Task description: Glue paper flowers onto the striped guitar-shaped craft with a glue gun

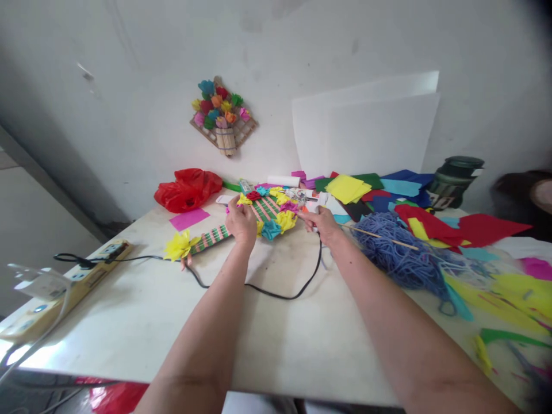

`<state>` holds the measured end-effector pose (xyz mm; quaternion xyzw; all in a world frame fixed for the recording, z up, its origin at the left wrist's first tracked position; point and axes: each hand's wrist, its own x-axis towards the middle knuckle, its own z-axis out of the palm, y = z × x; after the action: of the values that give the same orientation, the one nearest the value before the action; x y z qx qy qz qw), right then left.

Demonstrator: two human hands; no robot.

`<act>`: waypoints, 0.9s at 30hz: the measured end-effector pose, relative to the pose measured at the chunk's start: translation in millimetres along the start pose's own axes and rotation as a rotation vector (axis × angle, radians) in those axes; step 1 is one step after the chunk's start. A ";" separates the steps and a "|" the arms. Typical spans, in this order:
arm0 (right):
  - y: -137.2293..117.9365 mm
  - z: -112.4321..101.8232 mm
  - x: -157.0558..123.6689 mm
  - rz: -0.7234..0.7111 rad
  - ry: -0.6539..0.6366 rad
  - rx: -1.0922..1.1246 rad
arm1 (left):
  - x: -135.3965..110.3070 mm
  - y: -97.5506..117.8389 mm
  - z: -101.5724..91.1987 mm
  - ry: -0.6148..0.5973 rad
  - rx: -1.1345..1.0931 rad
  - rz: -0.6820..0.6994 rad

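A white tabletop (142,322) runs up to a white wall. The left hand (241,221) rests on a striped stick panel (267,208) edged with paper flowers (285,220), fingers curled; whether they pinch anything is hidden. The right hand (323,225) is closed around a corded glue gun (311,202) at the panel's right edge. Farther out sit a crumpled red plastic bag (187,188) and a dark lidded jar (452,181), contents unseen.
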<state>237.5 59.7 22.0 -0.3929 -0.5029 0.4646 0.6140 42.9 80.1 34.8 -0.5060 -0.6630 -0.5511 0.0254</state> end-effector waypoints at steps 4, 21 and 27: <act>-8.6 0.9 0.1 -0.066 0.143 0.029 | -0.4 -4.7 -1.7 0.016 -0.003 0.068; -21.4 26.9 -19.4 -0.186 -0.280 -0.406 | 51.1 -60.4 -33.6 0.204 -0.042 -0.117; -18.3 58.1 -37.6 -0.436 -0.416 -1.044 | 61.6 -59.1 -49.7 0.095 -0.007 -0.158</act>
<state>181.3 19.5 40.7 -0.4309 -0.8431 0.0868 0.3097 -54.5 89.2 49.0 -0.4256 -0.6968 -0.5772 0.0116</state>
